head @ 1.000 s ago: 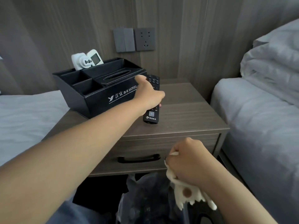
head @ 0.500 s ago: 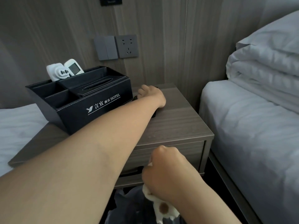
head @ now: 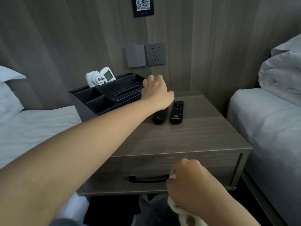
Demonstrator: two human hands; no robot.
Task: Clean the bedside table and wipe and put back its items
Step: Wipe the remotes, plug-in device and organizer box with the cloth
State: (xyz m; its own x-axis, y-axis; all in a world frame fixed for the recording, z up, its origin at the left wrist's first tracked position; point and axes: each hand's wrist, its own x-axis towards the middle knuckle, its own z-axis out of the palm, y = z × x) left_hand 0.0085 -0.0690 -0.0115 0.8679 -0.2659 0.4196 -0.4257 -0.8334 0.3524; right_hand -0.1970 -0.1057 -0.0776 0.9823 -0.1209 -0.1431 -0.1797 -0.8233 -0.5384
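The wooden bedside table (head: 187,139) carries a black hotel organizer box (head: 101,101) at its back left. Two black remotes lie side by side to the right of the box: one face up (head: 176,112), the other (head: 158,117) partly under my wrist. My left hand (head: 156,92) reaches over the table, and its curled fingers grip the box's right rim. My right hand (head: 192,185) is low in front of the drawer and holds a crumpled white cloth (head: 187,219) with a brown spot.
Two white devices (head: 101,76) stand in the box's back compartment. The drawer has a black handle (head: 146,179). Beds flank the table on the left (head: 32,124) and right (head: 268,128). A switch and socket (head: 155,53) sit on the wall. A dark bag (head: 151,209) lies below.
My left hand has let go of the remote and moved up to the box's right rim. Both remotes now lie uncovered on the table. The right hand still holds the cloth.
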